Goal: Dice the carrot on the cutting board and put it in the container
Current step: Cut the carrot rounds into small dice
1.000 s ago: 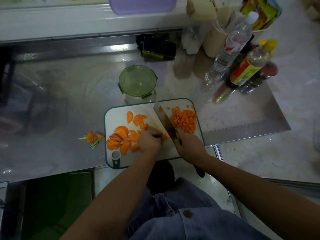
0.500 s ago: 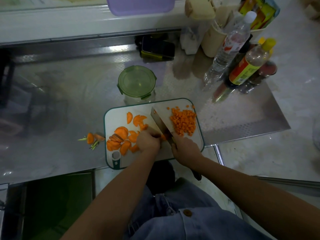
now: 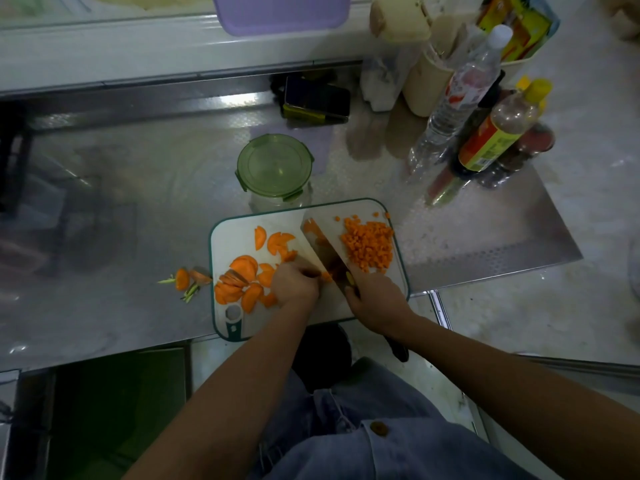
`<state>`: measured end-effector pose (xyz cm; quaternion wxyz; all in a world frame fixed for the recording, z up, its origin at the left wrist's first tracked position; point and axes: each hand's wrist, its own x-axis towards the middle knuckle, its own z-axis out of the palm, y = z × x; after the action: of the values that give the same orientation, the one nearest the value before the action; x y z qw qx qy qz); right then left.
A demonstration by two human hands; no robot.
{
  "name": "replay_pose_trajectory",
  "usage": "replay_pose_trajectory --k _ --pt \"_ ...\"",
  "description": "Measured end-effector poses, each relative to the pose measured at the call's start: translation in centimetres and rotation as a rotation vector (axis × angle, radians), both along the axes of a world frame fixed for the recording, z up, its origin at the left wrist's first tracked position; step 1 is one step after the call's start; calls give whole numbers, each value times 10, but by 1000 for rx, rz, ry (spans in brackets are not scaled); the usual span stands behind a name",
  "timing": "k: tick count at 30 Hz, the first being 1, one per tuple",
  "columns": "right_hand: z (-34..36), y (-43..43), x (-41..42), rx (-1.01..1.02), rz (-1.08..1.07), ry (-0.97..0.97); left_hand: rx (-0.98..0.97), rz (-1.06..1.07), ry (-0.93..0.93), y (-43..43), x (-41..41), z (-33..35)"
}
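Observation:
A white cutting board (image 3: 235,230) with a green rim lies on the steel counter. Half-moon carrot slices (image 3: 242,275) cover its left half, and a heap of diced carrot (image 3: 369,242) sits on its right. My left hand (image 3: 294,285) curls over a small carrot piece (image 3: 326,276) at the board's middle and holds it down. My right hand (image 3: 375,299) grips the handle of a broad knife (image 3: 320,242), whose blade stands on the board between the slices and the dice, right beside my left fingers. Behind the board stands a clear container (image 3: 275,168) with a green lid.
Carrot ends and green stems (image 3: 185,280) lie on the counter left of the board. Bottles (image 3: 491,140) and a tub of packets stand at the back right. A phone (image 3: 317,98) lies behind the container. The counter edge runs just below the board.
The knife blade has shifted slightly left along the carrot piece, staying close to my left fingers. My right hand followed it. The piles and the container have not moved.

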<state>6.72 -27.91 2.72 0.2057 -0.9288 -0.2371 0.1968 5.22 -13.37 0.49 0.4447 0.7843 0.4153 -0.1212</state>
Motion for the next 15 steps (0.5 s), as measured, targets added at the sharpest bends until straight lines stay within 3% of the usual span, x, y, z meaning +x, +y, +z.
replay_pose_trajectory --k 15 --pt "-13 14 -6 -62 -28 28 67 -10 -7 -4 -3 5"
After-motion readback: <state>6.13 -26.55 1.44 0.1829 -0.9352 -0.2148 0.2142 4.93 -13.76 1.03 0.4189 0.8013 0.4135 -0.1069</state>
